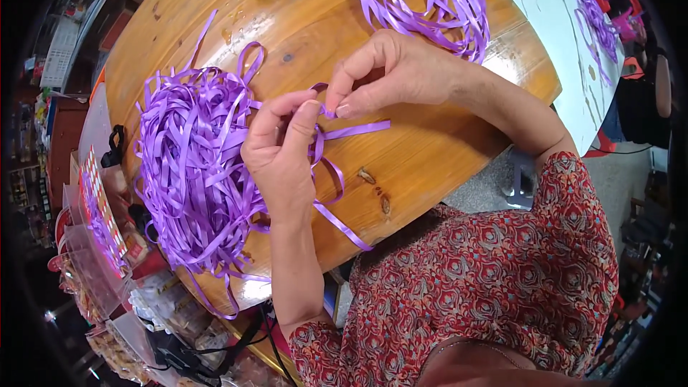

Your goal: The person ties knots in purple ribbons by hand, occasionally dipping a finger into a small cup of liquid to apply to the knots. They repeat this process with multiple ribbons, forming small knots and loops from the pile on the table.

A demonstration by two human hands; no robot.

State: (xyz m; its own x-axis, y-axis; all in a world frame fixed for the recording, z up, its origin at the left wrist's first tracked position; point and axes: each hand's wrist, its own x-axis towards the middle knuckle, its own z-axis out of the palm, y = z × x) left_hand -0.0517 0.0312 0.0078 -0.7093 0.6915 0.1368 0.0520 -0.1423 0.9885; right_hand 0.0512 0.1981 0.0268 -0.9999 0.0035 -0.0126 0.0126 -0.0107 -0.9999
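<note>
Head view: purple ribbon (327,112) in fingertip pinch of left grip (281,154) and right grip (405,72), beside ribbon heap (197,165)

Readable text: none, folks, not a word or a number to be made out!
Pale panel (59,50), upper left: rows of fine dark marks, and they're far too small to read.
Red-and-white strip (106,208), left of the counter (423,158): bold pattern on show, any lettering beyond us.
Shelf goods (27,179), far left: little coloured shapes, a blur.
Clear packets (79,297), lower left: glare on the film, nothing legible.
</note>
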